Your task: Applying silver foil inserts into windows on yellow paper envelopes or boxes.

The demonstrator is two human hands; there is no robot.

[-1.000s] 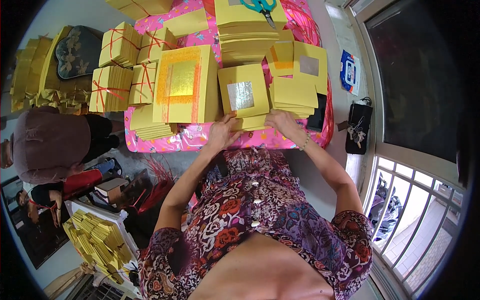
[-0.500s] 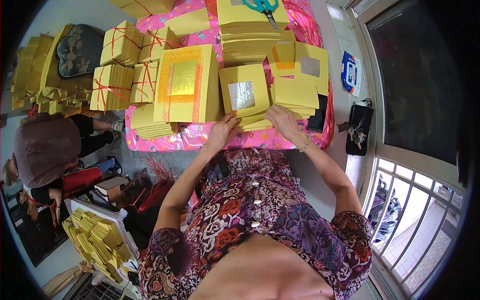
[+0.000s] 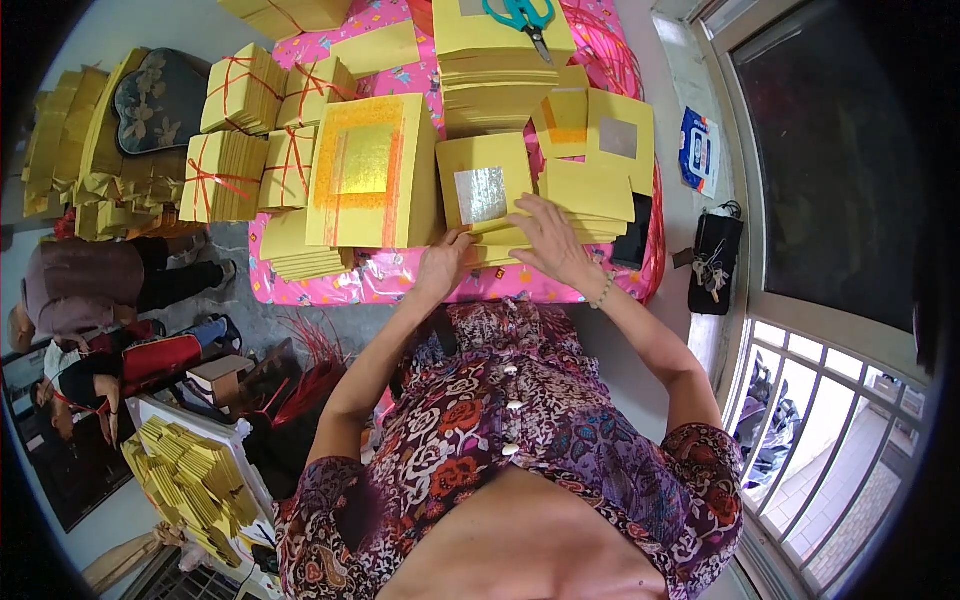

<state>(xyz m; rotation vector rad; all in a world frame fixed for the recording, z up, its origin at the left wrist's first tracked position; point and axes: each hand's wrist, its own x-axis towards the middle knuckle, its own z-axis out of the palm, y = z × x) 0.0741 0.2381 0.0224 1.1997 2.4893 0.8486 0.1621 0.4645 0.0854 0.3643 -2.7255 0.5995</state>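
In front of me on the table is a yellow paper sheet (image 3: 460,160) with a silver square, its near edge folded up. My left hand (image 3: 441,267) pinches the left end of that fold between thumb and fingers. My right hand (image 3: 552,238) lies over the fold's right part, fingers stretched out and apart, touching the paper. To the right is a pile of folded yellow papers (image 3: 592,190), partly hidden by that hand. Left of the sheet rises a tall stack of yellow papers (image 3: 362,165) with a gold square and orange print on top.
Bundles tied with red string (image 3: 222,182) stand at the left on the pink patterned table cover (image 3: 385,288). Teal-handled scissors (image 3: 527,22) lie on a far stack. A wipes pack (image 3: 699,150) and a black pouch with keys (image 3: 714,262) are at the right. Two people (image 3: 85,280) are at the left.
My right hand has moved left and slightly up along the fold, its fingers now stretched over the paper. My left hand stays at the fold's left end. A person at the left has shifted.
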